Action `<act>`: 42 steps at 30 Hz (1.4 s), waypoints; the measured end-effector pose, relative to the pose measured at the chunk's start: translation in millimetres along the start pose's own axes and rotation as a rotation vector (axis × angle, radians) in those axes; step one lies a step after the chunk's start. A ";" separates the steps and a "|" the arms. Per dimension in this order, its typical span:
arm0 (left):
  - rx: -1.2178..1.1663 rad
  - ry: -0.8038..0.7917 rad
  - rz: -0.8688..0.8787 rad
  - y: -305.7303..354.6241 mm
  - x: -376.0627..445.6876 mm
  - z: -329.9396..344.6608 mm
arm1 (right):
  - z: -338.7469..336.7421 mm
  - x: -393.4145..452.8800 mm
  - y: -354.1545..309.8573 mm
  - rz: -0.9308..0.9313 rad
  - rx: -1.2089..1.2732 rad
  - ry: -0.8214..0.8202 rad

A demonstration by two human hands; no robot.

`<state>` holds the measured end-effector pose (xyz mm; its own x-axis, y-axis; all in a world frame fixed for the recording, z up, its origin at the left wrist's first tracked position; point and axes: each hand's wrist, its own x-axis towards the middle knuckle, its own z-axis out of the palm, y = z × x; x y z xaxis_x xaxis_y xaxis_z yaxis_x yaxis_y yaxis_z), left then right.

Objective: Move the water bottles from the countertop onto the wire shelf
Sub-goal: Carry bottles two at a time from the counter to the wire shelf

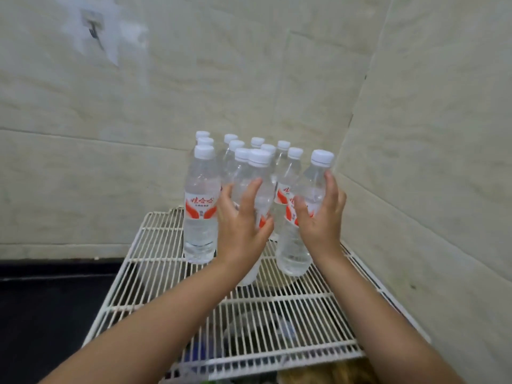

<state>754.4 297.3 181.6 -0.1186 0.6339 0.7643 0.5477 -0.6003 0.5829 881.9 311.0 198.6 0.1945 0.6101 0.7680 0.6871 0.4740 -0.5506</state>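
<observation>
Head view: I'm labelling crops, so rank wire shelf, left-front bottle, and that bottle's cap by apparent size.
1. wire shelf
2. left-front bottle
3. cap
The shelf lies nearer the camera, which exaggerates its lead.
</observation>
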 end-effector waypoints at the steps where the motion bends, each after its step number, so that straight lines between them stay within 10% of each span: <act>1: 0.021 0.021 -0.008 3.9 -0.1 10.6 | -1.2 3.5 6.4 -0.008 0.011 -0.001; 25: 0.000 -0.031 -0.093 15.7 42.8 15.0 | -38.5 41.9 24.9 0.065 -0.014 -0.045; 33: 0.338 -0.232 -0.135 39.1 85.3 10.2 | -38.7 91.4 -13.1 -0.017 -0.601 -0.438; 42: 0.199 -0.581 -0.053 37.2 98.0 -8.3 | -63.3 101.2 -15.6 -0.063 -0.478 -0.741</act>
<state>756.3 333.1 280.5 0.2901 0.8559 0.4282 0.7041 -0.4939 0.5102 935.1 325.2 305.6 -0.2436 0.9250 0.2915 0.9327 0.3058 -0.1911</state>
